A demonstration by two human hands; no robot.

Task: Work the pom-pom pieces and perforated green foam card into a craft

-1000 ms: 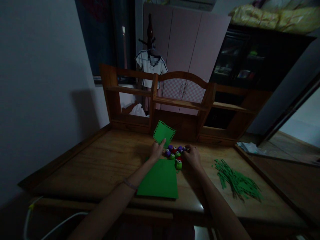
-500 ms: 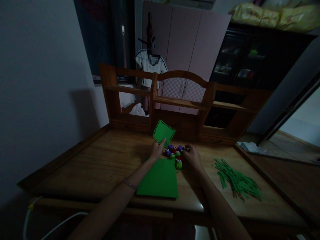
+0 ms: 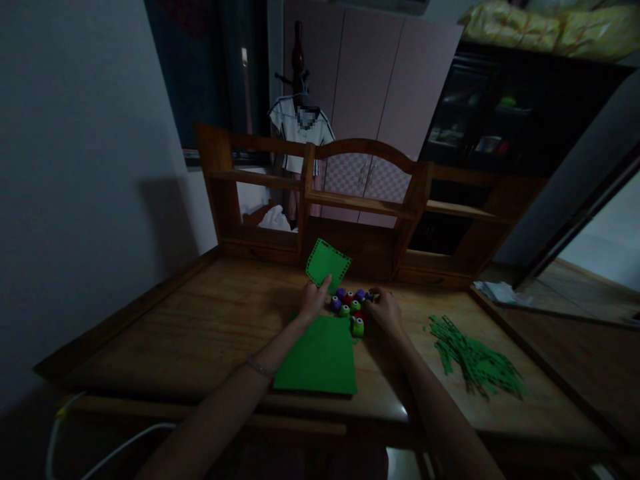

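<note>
My left hand (image 3: 313, 301) pinches a small green paper square (image 3: 327, 265) with a dotted punched border and holds it upright above the desk. My right hand (image 3: 386, 309) rests closed among a cluster of small craft punches (image 3: 350, 305), purple, red and green; its fingers touch the far ones, and what they hold is too dark to make out. One green punch (image 3: 358, 327) stands at the near edge of the cluster. A larger green sheet (image 3: 320, 357) lies flat on the wooden desk (image 3: 200, 327) below both hands.
A pile of thin green paper strips (image 3: 473, 360) lies at the right of the desk. A wooden shelf unit (image 3: 360, 200) stands along the desk's back edge. White papers (image 3: 497, 292) sit at the far right corner. A white cable (image 3: 105, 450) hangs at the lower left.
</note>
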